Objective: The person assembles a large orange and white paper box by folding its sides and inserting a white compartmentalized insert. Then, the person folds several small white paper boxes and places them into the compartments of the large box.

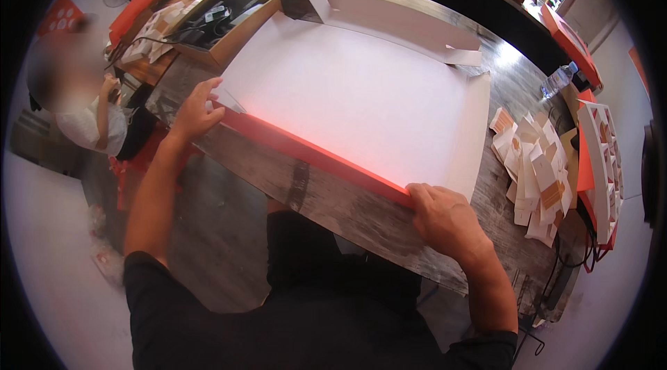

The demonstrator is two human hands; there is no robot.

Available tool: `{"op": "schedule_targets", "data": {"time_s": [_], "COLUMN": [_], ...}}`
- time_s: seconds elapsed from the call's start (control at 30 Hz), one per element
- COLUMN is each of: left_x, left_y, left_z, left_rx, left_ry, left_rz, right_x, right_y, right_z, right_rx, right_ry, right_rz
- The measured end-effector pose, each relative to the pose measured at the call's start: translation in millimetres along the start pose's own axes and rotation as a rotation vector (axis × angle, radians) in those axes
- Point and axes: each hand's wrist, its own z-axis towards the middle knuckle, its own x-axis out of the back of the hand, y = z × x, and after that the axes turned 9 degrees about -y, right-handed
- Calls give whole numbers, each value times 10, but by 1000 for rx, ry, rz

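Pressing both ends of the red flap (313, 154) | left hand (194, 111) fingers spread on far-left corner | right hand (445, 217) pinches near-right end | white cardboard sheet (354, 99) lies flat on table (333, 210), beyond both hands.

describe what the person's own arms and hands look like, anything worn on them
Both forearms are bare, coming out of short black sleeves that end at the upper arm. The left hand and the right hand wear no gloves; no watch, ring or band shows on either.
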Motion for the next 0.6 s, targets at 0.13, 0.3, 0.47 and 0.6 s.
{"op": "schedule_targets", "data": {"time_s": [0.13,0.3,0.47,0.6], "left_x": [-70,-122,-163,-345], "left_y": [-69,64,230,244], "left_z": [-11,43,91,70], "left_rx": [94,140,233,129], "left_ry": [-22,2,31,95], "left_rz": [-98,-128,11,-190], "right_x": [74,141,163,175], "right_y": [-21,15,66,96], "right_z": [-2,-20,-25,-17], "right_rx": [29,64,45,59], "right_ry": [-44,-112,-153,-176], "right_rz": [24,49,102,109]}}
